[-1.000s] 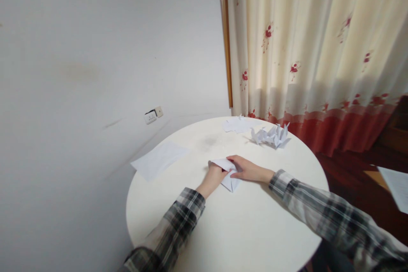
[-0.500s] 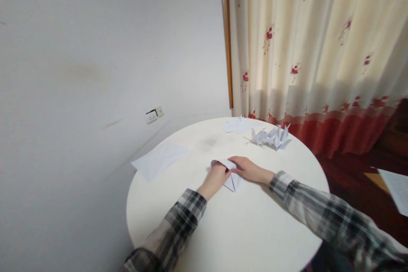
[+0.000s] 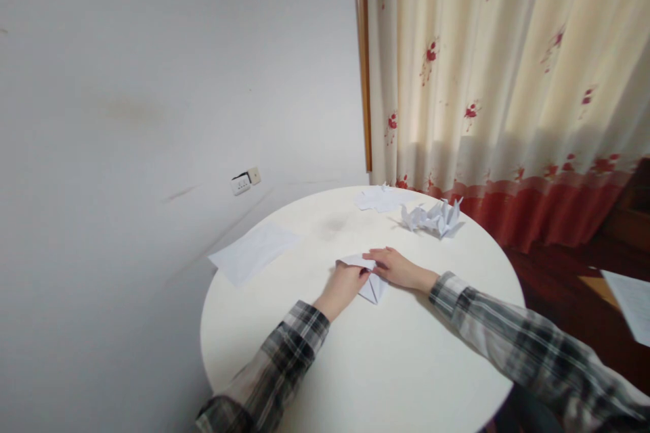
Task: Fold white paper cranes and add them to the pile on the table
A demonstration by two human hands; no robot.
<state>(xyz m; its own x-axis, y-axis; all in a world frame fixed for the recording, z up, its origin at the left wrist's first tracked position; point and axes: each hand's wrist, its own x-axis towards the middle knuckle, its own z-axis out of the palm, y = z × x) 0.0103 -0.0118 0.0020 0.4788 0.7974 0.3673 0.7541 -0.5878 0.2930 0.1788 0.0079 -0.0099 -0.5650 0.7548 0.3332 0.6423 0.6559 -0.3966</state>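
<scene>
A small white folded paper (image 3: 373,289) lies on the round white table (image 3: 406,365), its near end showing a centre crease and a pointed corner. Over its left side is my left hand (image 3: 345,283), closed, with the fingertips tucked beneath a raised flap. My right hand (image 3: 399,266) rests on the paper's right side, thumb and fingers holding the flap's edge. The two hands nearly meet above the paper and hide its middle.
White paper sheets (image 3: 254,254) lie at the table's left edge. Toward the back are more paper pieces (image 3: 380,200). Several folded paper cranes (image 3: 434,218) cluster at the back right. A wall with a socket (image 3: 240,184) and a flowered curtain (image 3: 482,81) stand behind.
The paper's raised flap has come down flatter. My left hand has shifted only slightly, and the right hand stays at the flap's edge.
</scene>
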